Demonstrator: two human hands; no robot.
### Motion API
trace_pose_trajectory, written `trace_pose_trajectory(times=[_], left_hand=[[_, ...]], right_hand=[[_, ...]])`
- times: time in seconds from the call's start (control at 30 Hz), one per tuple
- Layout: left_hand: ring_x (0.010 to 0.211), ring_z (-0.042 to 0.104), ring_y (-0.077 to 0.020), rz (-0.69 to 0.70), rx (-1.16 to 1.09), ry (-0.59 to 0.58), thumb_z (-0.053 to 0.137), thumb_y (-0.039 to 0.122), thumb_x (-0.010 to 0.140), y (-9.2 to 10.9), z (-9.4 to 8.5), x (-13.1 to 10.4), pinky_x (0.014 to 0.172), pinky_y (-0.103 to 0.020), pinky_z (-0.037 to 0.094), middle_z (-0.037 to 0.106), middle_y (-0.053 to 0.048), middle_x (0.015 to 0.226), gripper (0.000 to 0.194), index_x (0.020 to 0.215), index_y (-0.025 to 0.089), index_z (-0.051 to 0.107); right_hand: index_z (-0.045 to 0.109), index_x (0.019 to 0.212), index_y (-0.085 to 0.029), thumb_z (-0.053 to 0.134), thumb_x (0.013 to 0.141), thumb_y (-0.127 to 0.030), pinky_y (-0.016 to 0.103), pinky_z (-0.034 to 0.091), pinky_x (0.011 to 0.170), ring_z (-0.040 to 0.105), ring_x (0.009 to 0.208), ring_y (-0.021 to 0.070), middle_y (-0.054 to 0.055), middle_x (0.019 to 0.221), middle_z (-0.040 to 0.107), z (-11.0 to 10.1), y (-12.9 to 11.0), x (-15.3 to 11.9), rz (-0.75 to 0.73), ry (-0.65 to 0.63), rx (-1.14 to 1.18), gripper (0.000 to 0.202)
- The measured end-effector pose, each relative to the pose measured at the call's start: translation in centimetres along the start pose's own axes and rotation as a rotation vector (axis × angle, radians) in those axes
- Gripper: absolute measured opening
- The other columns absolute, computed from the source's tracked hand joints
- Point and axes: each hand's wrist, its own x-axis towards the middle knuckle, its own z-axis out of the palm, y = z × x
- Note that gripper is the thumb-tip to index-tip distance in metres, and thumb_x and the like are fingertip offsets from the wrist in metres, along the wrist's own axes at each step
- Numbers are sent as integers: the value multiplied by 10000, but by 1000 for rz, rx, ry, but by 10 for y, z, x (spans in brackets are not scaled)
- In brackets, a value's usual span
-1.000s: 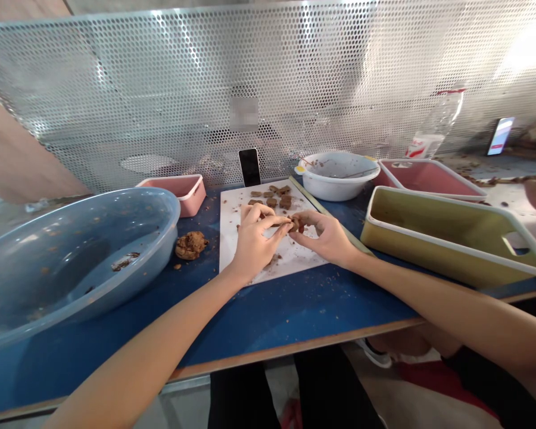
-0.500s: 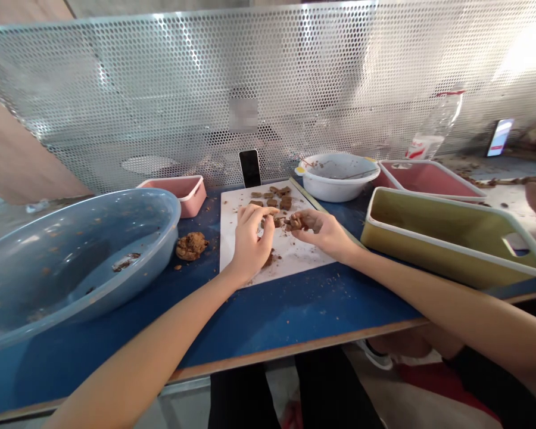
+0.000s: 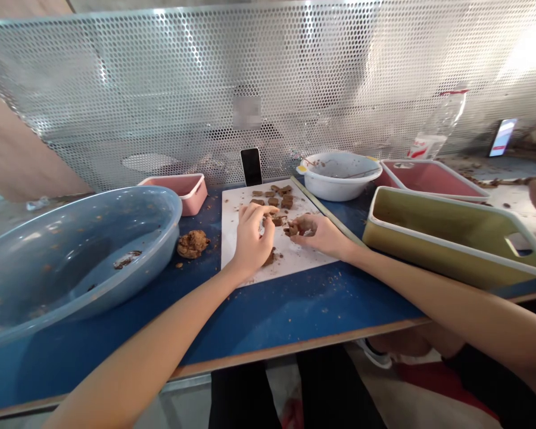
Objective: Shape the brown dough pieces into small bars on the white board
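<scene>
My right hand [image 3: 320,235] pinches a small lump of brown clay [image 3: 291,230] between thumb and fingers, just above a white sheet [image 3: 232,232]. Facing it, my left hand [image 3: 252,237] is curved over the sheet, its thumb and forefinger apart with a gap between them. A clay piece [image 3: 277,221] lies between the two hands. Several small block-shaped clay pieces [image 3: 286,202] rest in a group at the sheet's far end. Close to the left palm, more clay [image 3: 270,258] is partly hidden by that hand. Crumbs are scattered over the paper.
Left stand a big blue basin [image 3: 161,205], a clay lump [image 3: 193,244] and a small pink box [image 3: 192,193]. A phone [image 3: 251,166] leans against the perforated metal screen. Right are a wooden strip [image 3: 326,210], a white basin [image 3: 339,187], a pink tray [image 3: 433,179] and an olive bin [image 3: 429,256].
My right hand has shifted slightly left and down, and its fingers have turned around the clay lump. The left hand stays almost where it was.
</scene>
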Motion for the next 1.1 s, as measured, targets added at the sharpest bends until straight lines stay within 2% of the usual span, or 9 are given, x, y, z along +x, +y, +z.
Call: trace_pose_trajectory(times=[0.2, 0.33, 0.5, 0.6, 0.7, 0.83, 0.93, 1.1], left_hand=[[989, 649, -253, -3, 14, -17, 537, 110, 1043, -2, 1, -1, 953, -429, 526, 713, -46, 1010, 257, 1155, 239, 729], [1029, 640, -262, -40, 30, -41, 528, 85, 1024, 0, 0, 0, 971, -434, 532, 715, -48, 1014, 281, 1148, 240, 728], [1055, 638, -275, -62, 45, -54, 529, 80, 1011, 1, -1, 0, 980, -445, 538, 719, -54, 1026, 287, 1142, 246, 724], [1044, 634, -273, -53, 38, -49, 526, 79, 1014, 0, -1, -1, 977, -446, 537, 716, -54, 1019, 291, 1146, 242, 727], [1038, 632, -270, -54, 41, -53, 522, 73, 1012, 0, 0, -1, 982, -445, 534, 716, -53, 1020, 298, 1146, 239, 729], [1042, 629, -269, -67, 52, -73, 523, 68, 1005, 0, -1, -1, 983, -443, 532, 713, -51, 1019, 303, 1145, 241, 729], [1034, 625, -267, -67, 48, -74, 521, 62, 1000, -1, 0, -1, 976, -439, 530, 708, -50, 1012, 311, 1144, 237, 733], [1039, 620, -268, -61, 47, -76, 521, 58, 997, -2, 0, -2, 975, -442, 530, 709, -52, 1014, 311, 1136, 232, 738]], right_hand=[[770, 1012, -228, 909, 741, -358, 420, 649, 890, 775, 895, 229, 52, 977, 828, 0, -1, -1, 32, 5, -27, 331], [776, 1033, -240, 905, 751, -372, 435, 657, 948, 790, 956, 247, 51, 999, 839, -1, -1, -2, 6, -30, -52, 337], [798, 1049, -235, 879, 798, -420, 447, 663, 936, 785, 985, 261, 69, 1045, 834, -3, 2, -3, -12, -67, -125, 322], [836, 1087, -250, 887, 797, -442, 508, 640, 1006, 777, 1074, 307, 90, 1123, 841, -4, 4, -3, -2, -64, -279, 351], [861, 1112, -291, 917, 795, -461, 611, 555, 1137, 725, 1236, 373, 89, 1211, 832, -6, 2, -4, -7, -57, -511, 364], [867, 1141, -329, 910, 816, -516, 670, 523, 1113, 670, 1323, 432, 96, 1253, 788, -9, -2, -6, 34, -59, -692, 378], [870, 1140, -341, 900, 809, -566, 658, 524, 1092, 669, 1297, 437, 101, 1230, 770, -13, -1, -5, 31, -83, -747, 401], [873, 1102, -339, 919, 782, -601, 552, 562, 1047, 696, 1207, 394, 70, 1161, 800, -24, 3, -2, -53, -166, -730, 416]])
